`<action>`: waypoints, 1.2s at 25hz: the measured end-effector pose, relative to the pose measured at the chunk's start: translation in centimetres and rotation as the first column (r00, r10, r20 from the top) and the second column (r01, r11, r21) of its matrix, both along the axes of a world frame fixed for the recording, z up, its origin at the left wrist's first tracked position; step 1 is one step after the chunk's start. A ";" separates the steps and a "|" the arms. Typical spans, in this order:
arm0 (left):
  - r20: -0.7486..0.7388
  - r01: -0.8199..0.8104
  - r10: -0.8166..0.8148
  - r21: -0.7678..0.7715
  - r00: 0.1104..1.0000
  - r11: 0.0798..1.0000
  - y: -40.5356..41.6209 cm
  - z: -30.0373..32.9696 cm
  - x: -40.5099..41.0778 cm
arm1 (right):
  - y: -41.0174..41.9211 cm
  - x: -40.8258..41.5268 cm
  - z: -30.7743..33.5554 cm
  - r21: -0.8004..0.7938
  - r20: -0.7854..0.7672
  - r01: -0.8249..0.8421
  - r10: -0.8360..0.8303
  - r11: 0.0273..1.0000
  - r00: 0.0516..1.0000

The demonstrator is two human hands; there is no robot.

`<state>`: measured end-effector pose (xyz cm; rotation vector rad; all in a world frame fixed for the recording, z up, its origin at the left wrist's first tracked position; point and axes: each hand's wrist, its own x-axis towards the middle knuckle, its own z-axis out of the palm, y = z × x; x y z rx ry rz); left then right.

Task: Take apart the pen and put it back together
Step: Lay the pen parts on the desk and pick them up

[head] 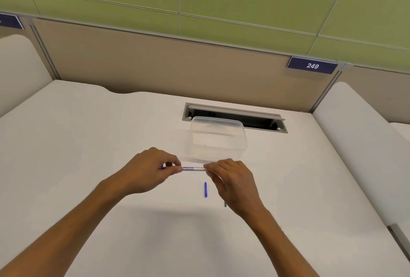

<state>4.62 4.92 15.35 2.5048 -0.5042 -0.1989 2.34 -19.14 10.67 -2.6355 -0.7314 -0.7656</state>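
The left hand (153, 169) and the right hand (233, 179) each pinch one end of the pen (193, 168), held level above the desk (88, 165). A blue cap (205, 189) lies on the desk just below it.

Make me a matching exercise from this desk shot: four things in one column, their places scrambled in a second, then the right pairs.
Things:
1. pen barrel
2. blue cap
3. clear container
4. number plate 249

Places:
A. on the partition, upper right
B. lying loose on the desk, below the hands
C. held level between left hand and right hand
D. on the desk, just beyond the hands

Pairs: 1-C, 2-B, 3-D, 4-A
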 end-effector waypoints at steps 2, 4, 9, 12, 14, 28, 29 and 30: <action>-0.023 -0.041 0.040 -0.061 0.999 0.997 0.0 -0.3 -0.1 | -0.5 0.1 -0.2 0.020 -0.044 0.001 0.000 1.000 0.999; -0.042 -0.027 0.023 -0.096 0.999 0.995 -0.8 -0.6 -0.5 | -0.1 0.0 -0.5 0.000 -0.049 -0.035 0.035 0.999 0.998; 0.032 -0.138 0.153 -0.293 0.988 0.946 -2.2 -1.5 -1.0 | 0.6 0.6 -1.7 0.087 -0.152 0.032 -0.018 0.996 0.988; 0.060 -0.280 0.352 -0.488 0.934 0.826 -1.6 -4.4 -1.3 | 0.6 1.0 -2.8 0.351 -0.410 0.169 -0.011 0.921 0.912; -0.046 -0.377 0.414 -0.515 0.909 0.770 -0.8 -7.8 -1.7 | 1.0 1.1 -3.1 0.568 -0.523 0.276 0.080 0.775 0.849; 0.146 -0.282 0.250 0.273 0.957 0.920 2.9 -19.1 -4.6 | 5.0 -0.7 -11.3 0.383 -0.703 0.356 0.019 0.852 0.711; 0.152 -0.289 0.255 0.276 0.955 0.917 2.8 -19.2 -4.6 | 5.0 -0.6 -11.1 0.360 -0.695 0.337 0.009 0.870 0.719; 0.156 -0.293 0.258 0.275 0.953 0.916 2.8 -19.3 -4.7 | 5.0 -0.6 -10.9 0.353 -0.686 0.325 0.006 0.877 0.727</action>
